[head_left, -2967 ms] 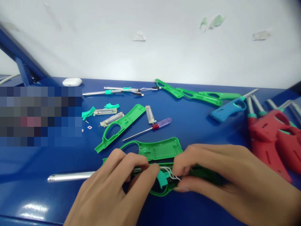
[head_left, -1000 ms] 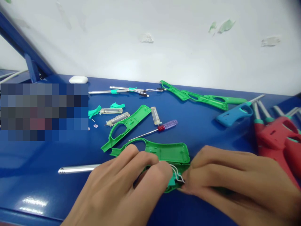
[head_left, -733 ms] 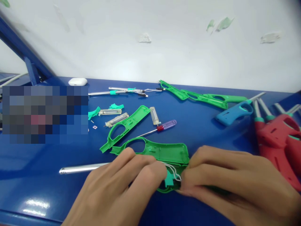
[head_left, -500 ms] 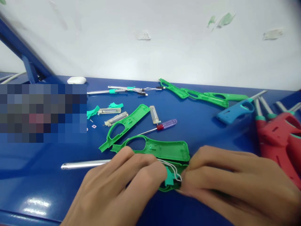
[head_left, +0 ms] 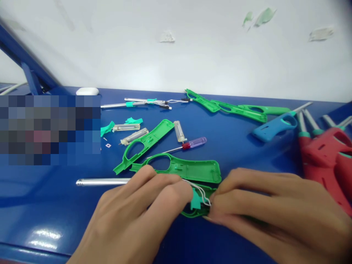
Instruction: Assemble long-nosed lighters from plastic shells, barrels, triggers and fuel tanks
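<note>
Near the table's front, both hands hold an opened green lighter casing [head_left: 213,191]. My left hand [head_left: 140,212] is closed over its left part, where a silver metal tube [head_left: 101,182] sticks out to the left. My right hand [head_left: 264,209] pinches the casing's right end, and its fingertips hide what lies there. Between the hands show a teal trigger piece [head_left: 195,200] and two thin white wires [head_left: 202,191], which run toward the right fingertips. Just behind lies a loose green casing half [head_left: 196,170], its inside facing up.
Another green half [head_left: 161,134], clear fuel tanks [head_left: 178,131] and a screwdriver [head_left: 194,143] lie beyond. Metal tubes with wires [head_left: 143,102] and more green casings [head_left: 236,110] are at the back. A blue lighter [head_left: 275,129] and red lighters [head_left: 324,150] lie right. A white wall stands behind.
The metal tube and casing have shifted slightly, the tube's tip a little to the right and up in view. Both hands keep their grip; the whole view has moved slightly.
</note>
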`<action>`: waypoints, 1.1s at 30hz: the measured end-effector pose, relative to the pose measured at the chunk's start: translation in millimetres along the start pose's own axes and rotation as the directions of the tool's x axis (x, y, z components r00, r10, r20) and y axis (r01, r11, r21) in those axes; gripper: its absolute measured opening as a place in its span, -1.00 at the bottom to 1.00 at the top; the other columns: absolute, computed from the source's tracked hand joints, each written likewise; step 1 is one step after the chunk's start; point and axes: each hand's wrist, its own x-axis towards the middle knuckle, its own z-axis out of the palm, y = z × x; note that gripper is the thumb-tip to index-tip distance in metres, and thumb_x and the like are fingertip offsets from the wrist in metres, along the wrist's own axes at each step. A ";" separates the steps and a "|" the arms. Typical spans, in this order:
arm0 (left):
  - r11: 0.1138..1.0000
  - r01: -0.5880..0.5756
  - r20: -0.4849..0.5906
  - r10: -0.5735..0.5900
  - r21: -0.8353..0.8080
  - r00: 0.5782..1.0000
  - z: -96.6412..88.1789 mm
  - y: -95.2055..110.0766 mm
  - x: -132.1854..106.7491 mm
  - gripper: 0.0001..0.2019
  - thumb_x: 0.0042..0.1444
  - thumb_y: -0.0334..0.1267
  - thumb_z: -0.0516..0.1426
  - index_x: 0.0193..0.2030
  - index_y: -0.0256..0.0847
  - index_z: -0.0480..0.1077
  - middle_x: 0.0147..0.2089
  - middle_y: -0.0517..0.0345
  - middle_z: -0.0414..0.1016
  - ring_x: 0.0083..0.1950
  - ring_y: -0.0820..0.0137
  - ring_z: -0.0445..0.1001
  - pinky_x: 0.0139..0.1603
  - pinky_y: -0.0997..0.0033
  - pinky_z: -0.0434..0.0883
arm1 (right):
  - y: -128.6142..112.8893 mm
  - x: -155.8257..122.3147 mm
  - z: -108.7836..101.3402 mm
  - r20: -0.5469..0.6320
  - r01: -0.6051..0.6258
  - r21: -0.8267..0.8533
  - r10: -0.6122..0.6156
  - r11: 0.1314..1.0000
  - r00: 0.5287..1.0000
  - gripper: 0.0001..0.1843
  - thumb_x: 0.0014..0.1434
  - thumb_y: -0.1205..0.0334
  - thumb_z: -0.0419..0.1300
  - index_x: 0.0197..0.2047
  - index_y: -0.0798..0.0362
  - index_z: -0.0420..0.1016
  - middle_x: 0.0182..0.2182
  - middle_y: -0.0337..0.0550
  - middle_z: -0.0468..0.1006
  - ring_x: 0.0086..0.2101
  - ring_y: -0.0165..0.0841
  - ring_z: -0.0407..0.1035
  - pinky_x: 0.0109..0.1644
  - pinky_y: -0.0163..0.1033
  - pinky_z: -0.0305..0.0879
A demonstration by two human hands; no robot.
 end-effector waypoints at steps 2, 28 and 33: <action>0.999 -0.002 -0.010 0.002 -0.032 1.000 1.0 -2.0 0.6 -0.66 0.64 -0.16 -0.02 0.33 0.09 0.52 0.09 0.25 0.84 0.06 0.28 0.82 0.20 0.26 0.77 | 0.0 0.3 -1.2 0.001 0.000 -0.006 0.000 1.000 1.000 -0.84 0.65 0.29 0.26 0.04 -0.22 0.60 -0.15 -0.44 0.71 -0.32 -0.53 0.58 -0.23 -0.48 0.41; 0.996 0.082 -0.016 -0.082 -0.045 0.996 -4.6 2.5 9.0 -0.66 0.63 -0.43 0.00 0.19 0.13 0.49 0.01 0.48 0.80 -0.05 0.40 0.74 0.06 0.42 0.63 | -8.8 -1.7 6.0 -0.059 -0.023 -0.094 0.018 0.995 0.998 -0.72 0.71 0.26 0.15 -0.07 -0.14 0.65 -0.24 -0.33 0.73 -0.36 -0.45 0.59 -0.28 -0.35 0.39; 0.997 0.046 -0.039 -0.048 -0.055 0.998 -1.3 6.9 18.5 -0.61 0.64 -0.51 -0.07 0.12 0.11 0.44 -0.07 0.49 0.77 -0.12 0.43 0.70 -0.06 0.42 0.61 | -8.8 -4.1 7.0 -0.077 0.025 -0.169 -0.039 0.985 0.996 -0.68 0.70 0.31 0.12 -0.05 -0.15 0.66 -0.25 -0.34 0.77 -0.38 -0.40 0.62 -0.28 -0.26 0.45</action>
